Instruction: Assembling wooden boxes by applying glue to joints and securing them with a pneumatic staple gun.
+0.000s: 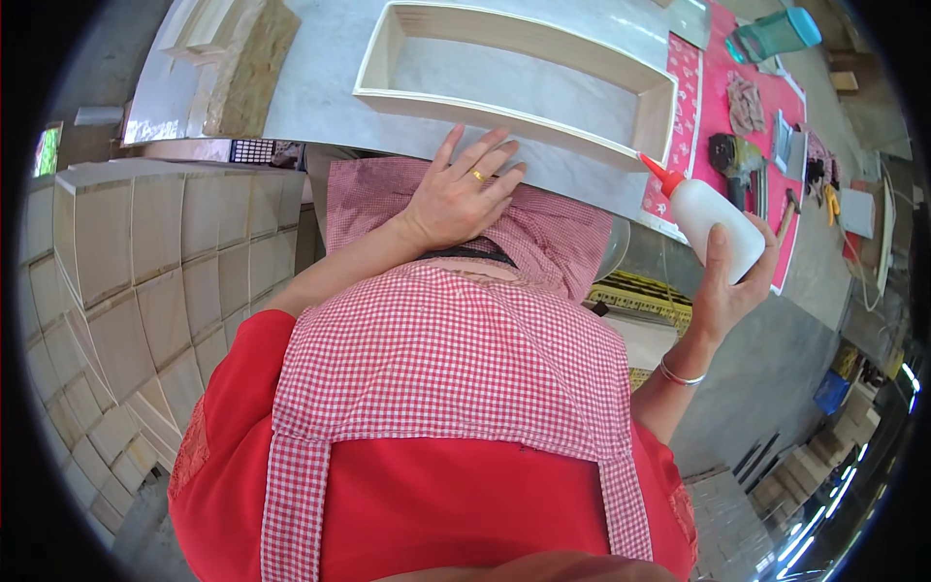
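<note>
My right hand (734, 281) is wrapped round a white glue bottle (716, 225) with a red nozzle. The bottle tilts up to the left, and its nozzle tip is at the near right corner of a pale wooden frame (514, 118). This long rectangular frame lies on the grey table (320, 68), with the tabletop showing through its middle. Fingers spread, my left hand (464, 189) rests at the table's near edge over my checked apron (456, 349), just below the frame's near side. Nothing is in that hand.
Wooden pieces (250, 73) stand at the table's left end. Stacked wooden boxes (184, 252) fill the left side below it. On the pink cloth (718, 87) at right are a power tool (732, 155), a crumpled rag (746, 105), a hammer (788, 213) and a teal bottle (773, 37).
</note>
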